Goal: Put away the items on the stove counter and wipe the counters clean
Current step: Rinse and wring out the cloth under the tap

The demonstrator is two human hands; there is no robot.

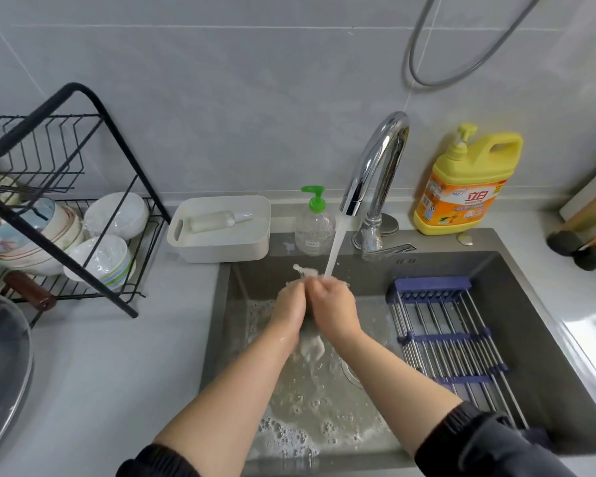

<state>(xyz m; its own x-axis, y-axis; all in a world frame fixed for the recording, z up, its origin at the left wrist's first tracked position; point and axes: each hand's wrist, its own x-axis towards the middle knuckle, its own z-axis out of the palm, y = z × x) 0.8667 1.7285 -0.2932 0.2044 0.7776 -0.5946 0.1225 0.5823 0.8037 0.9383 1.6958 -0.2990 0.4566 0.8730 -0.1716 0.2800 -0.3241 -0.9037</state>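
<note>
Left hand [289,306] and right hand [336,306] are bunched together right under the running faucet [375,166], both gripping a wet white cloth [313,349] that pokes out on top and hangs below. There's sudsy water in the grey sink [530,297]. A roll-up rack [455,339] lies across its right side, with a yellow dish soap jug [461,187] behind it. Bowls [116,215] sit in the black dish rack [131,187] on the left.

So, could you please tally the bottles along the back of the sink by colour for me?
Yellow: 1, the detergent jug with a pump top.
Clear with a green pump: 1, the soap bottle.
Clear with a white cap: 1, the spray bottle, lying in the white tray.
Total: 3
</note>
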